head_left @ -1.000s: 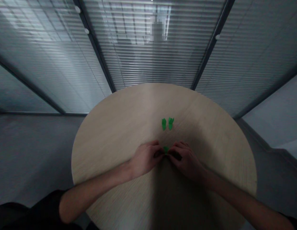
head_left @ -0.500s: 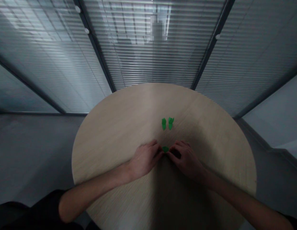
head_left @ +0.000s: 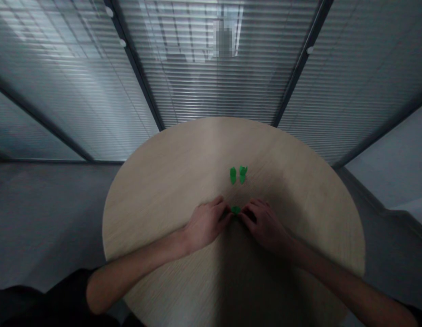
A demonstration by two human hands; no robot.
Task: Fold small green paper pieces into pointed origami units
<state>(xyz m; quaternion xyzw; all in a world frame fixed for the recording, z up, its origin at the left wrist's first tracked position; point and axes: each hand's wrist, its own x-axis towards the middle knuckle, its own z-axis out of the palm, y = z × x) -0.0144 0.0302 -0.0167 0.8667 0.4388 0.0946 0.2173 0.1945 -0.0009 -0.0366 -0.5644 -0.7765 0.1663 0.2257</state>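
Tabletop [head_left: 156, 190]: pale wood or wood-look laminate, fine grain visible, smooth, largely matt with a soft sheen towards the far side. Far left green piece [head_left: 233, 175], far right green piece [head_left: 242, 175] and near green piece [head_left: 235, 210]: matt, uneven; material too small to determine. Blinds [head_left: 197, 91]: smooth slats, faintly glossy; metal or plastic not determinable. Dark frame post [head_left: 140, 75]: metal-looking, smooth, low sheen. Floor [head_left: 51, 209]: matt. Near left sleeve [head_left: 61, 297]: matt dark cloth. Right wall [head_left: 395, 159]: smooth, matt.
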